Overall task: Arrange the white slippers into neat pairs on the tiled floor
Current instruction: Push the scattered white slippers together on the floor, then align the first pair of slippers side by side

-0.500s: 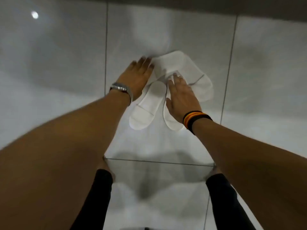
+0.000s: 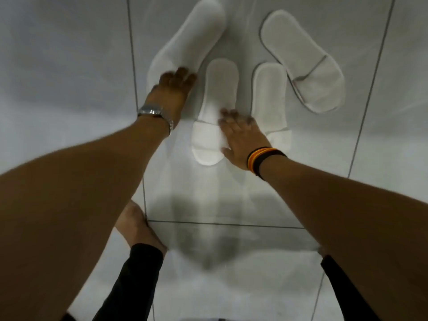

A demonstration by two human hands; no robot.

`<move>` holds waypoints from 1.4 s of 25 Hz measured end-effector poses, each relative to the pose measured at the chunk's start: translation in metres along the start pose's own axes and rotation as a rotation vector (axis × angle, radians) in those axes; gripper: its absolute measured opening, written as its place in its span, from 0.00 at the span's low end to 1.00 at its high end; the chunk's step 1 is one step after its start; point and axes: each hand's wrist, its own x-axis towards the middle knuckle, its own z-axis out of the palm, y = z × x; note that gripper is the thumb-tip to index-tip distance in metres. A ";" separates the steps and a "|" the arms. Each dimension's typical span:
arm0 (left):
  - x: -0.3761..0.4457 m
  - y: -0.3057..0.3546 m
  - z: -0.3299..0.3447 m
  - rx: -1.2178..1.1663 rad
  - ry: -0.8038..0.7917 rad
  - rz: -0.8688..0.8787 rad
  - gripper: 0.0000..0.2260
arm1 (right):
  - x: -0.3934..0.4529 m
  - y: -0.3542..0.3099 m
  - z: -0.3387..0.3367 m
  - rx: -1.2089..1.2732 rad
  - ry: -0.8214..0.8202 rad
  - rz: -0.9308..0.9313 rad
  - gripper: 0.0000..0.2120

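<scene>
Four white slippers lie on the glossy tiled floor (image 2: 69,93). The far-left slipper (image 2: 192,38) slants away, smooth side up, and my left hand (image 2: 172,91) has its curled fingers on the near end. Two slippers lie side by side with their toes toward me: the middle slipper (image 2: 218,98) and the right-middle slipper (image 2: 269,93). My right hand (image 2: 240,137) lies flat, fingers apart, on the middle slipper's toe band and hides part of the right-middle one. The far-right slipper (image 2: 301,59) lies at an angle, untouched.
My left bare foot (image 2: 136,228) and black trouser legs (image 2: 134,281) are near the bottom of the view. Dark grout lines (image 2: 231,224) cross the pale tiles. The shiny floor shows a dim reflection in front of my feet.
The slippers were bunched in an overlapping heap under both hands; now they lie apart. My left hand has slid one out to the left, and my right hand has come down between the middle two.
</scene>
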 end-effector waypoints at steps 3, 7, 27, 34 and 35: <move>-0.037 -0.024 0.013 -0.013 -0.024 -0.102 0.42 | 0.036 0.013 -0.043 -0.031 0.031 0.015 0.39; -0.045 -0.047 0.022 0.001 -0.063 -0.231 0.44 | 0.067 -0.005 -0.072 -0.105 0.010 -0.058 0.38; -0.006 -0.074 0.028 -0.123 -0.116 -0.110 0.47 | 0.064 -0.033 -0.051 0.109 0.162 -0.028 0.30; -0.002 -0.060 0.008 -0.088 -0.094 -0.168 0.49 | 0.066 -0.011 -0.082 0.194 0.256 -0.070 0.23; -0.008 -0.046 0.003 -0.092 -0.062 -0.188 0.48 | 0.057 -0.002 -0.081 0.216 0.283 -0.035 0.24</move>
